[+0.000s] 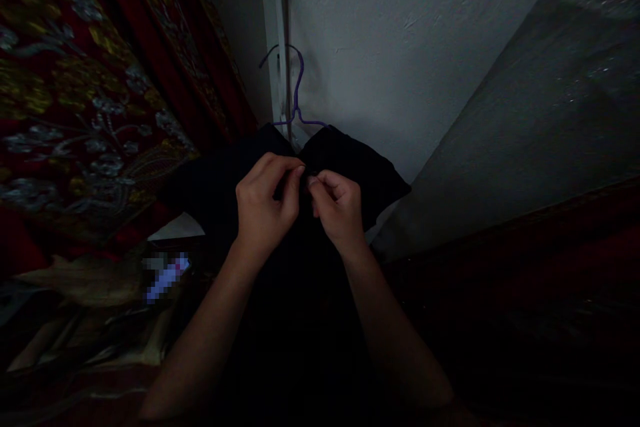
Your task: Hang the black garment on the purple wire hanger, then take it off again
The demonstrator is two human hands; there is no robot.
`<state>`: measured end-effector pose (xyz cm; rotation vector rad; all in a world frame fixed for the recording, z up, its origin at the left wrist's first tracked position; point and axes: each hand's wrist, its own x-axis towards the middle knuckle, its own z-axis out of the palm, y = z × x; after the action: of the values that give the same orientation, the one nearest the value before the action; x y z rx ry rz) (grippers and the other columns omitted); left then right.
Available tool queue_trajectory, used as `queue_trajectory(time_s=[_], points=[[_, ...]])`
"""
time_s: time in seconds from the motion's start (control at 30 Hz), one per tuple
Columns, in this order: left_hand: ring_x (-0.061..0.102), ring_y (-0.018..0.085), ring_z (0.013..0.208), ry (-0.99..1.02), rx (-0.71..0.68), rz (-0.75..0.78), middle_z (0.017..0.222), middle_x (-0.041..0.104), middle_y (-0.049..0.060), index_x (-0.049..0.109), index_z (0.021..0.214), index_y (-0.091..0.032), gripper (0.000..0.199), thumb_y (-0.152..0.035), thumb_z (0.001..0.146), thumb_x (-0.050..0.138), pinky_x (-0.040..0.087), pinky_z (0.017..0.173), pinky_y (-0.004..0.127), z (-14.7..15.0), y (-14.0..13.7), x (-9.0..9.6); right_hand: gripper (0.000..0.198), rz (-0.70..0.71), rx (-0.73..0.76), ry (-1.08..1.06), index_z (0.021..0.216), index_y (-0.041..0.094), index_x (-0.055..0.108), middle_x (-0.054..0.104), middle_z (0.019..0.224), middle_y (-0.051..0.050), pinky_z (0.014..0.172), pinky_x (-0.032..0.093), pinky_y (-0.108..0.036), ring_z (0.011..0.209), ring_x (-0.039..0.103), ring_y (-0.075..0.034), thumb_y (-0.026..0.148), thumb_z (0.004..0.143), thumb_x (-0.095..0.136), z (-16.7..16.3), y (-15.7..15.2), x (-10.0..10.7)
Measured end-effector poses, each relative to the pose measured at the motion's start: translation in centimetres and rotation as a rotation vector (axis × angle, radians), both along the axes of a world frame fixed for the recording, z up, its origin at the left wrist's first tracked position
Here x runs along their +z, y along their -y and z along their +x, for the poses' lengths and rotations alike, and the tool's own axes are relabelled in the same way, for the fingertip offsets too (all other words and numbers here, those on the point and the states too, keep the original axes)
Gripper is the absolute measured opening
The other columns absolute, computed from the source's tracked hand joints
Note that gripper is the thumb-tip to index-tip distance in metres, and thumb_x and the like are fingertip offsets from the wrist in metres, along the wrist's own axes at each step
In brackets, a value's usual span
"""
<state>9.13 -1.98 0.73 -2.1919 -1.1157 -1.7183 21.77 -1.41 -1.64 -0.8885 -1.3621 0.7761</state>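
A dark shirt [350,157] with short sleeves hangs in front of me on a purple wire hanger [299,83]. Just below the neck opening, my left hand [265,197] pinches the shirt's front between thumb and index finger. Close beside it, my right hand [341,205] is also closed in a pinch on the front, its fingertips a little lower. Whatever small part lies between the fingertips is too dark to make out. The lower shirt fades into black between my forearms.
The hanger's hook goes over a pale upright bar [281,7] by the grey wall [400,33]. Red cloth with gold and silver floral patterns [95,80] covers the left. Lower left are cluttered items, one of them blurred out [167,278]. A shiny, translucent sheet [550,113] spans the right.
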Motion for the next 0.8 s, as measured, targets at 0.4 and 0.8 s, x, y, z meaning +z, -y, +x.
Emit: queue_trajectory(time_s=[0.4, 0.8], points=[[0.062, 0.012, 0.077, 0.436, 0.087, 0.192, 0.083, 0.064, -0.001, 0.066, 0.091, -0.019, 0.015, -0.025, 0.100, 0.057, 0.050, 0.071, 0.030, -1.6, -0.2, 2.7, 0.024, -0.297, -0.130, 0.005, 0.054, 0.021, 0.051, 0.043, 0.050, 0.004, 0.047, 0.028, -0.024, 0.049, 0.040, -0.010, 0.032, 0.075, 0.056, -1.5, -0.1, -5.4], [0.070, 0.020, 0.095, 1.170, -0.221, -0.417, 0.078, 0.074, 0.002, 0.063, 0.080, -0.023, 0.010, -0.027, 0.088, 0.058, 0.058, 0.077, 0.029, -15.0, 0.1, -10.1, 0.023, -0.363, 0.234, -0.096, 0.061, 0.020, 0.058, 0.047, 0.047, 0.004, 0.043, 0.031, -0.022, 0.040, 0.042, -0.009, 0.035, 0.079, 0.059, -3.2, 6.6, -8.2]])
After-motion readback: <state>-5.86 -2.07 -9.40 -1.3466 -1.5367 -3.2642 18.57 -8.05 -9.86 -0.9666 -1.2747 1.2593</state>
